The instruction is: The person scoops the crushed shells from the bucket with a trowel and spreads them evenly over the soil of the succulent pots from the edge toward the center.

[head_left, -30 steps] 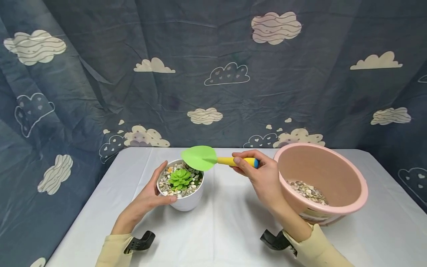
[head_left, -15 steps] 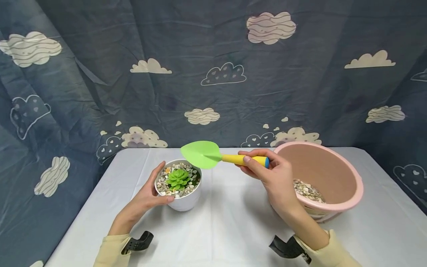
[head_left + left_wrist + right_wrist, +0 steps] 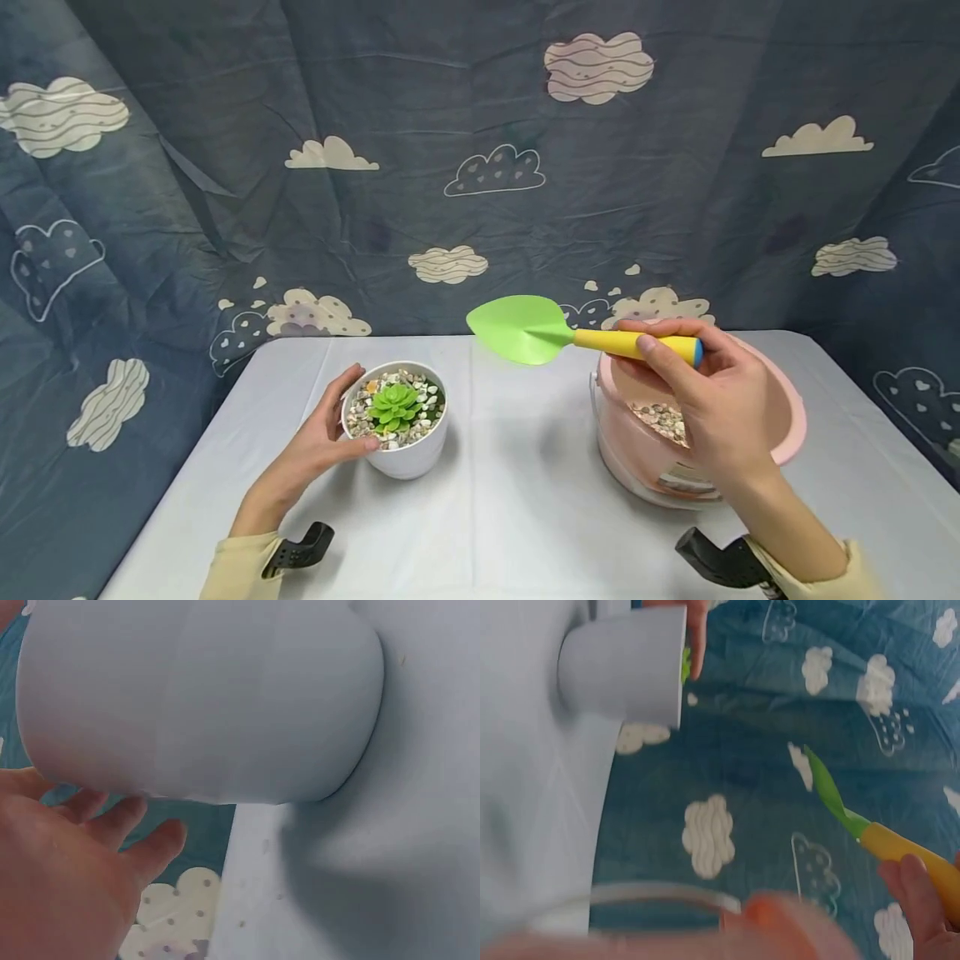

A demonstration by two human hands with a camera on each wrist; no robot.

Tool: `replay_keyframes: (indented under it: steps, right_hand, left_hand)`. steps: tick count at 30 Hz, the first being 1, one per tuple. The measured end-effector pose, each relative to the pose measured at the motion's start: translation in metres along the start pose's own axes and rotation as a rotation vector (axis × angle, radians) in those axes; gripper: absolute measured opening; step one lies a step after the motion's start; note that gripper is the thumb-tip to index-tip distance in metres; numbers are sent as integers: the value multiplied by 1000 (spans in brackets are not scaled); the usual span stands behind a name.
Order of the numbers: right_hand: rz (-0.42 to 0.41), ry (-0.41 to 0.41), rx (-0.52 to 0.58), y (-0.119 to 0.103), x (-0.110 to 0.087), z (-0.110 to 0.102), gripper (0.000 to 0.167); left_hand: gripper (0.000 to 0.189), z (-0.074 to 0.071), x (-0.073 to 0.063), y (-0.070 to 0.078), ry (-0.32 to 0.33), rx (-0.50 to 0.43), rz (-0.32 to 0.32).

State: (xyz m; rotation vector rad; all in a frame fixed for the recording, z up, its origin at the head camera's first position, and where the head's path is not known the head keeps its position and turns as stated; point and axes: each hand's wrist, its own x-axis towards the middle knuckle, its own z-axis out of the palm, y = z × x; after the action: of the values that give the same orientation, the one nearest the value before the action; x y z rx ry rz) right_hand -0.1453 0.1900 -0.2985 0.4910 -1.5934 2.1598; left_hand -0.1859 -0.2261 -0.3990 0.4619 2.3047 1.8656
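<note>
A green plastic succulent (image 3: 394, 407) sits among small pebbles (image 3: 360, 417) in a white flowerpot (image 3: 408, 458), left of the middle in the head view. My left hand (image 3: 318, 446) holds this pot from its left side, thumb at the near rim and fingers round the back. In the left wrist view the pot's smooth wall (image 3: 202, 705) fills the top. My right hand (image 3: 720, 392) grips the yellow handle of a toy trowel with a green blade (image 3: 521, 329), raised with the blade pointing left. No pebbles show on the blade.
A pink bucket (image 3: 630, 454) stands on the right of the white-covered table (image 3: 495, 533), partly behind my right hand. Pebbles (image 3: 660, 421) lie at its bottom. A dark curtain (image 3: 480, 217) with cloud prints hangs behind.
My right hand has carried the trowel rightward, from above the pot's rim to in front of the bucket. The left hand still holds the pot; the head view has shifted slightly.
</note>
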Motion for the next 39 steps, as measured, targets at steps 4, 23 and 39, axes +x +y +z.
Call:
replay_keyframes:
  steps: [4,23,39]
  right_hand:
    - [20,57,87,-5,4,-22,28]
    - [141,218,81,-36,24,-106,29]
    - [52,178,-62,-50,24,-142,27]
  left_hand:
    - [94,1,-3,9,40,132,15]
    - [82,62,-10,87,41,326,93]
    - [77,128,5,97,-135,243,149]
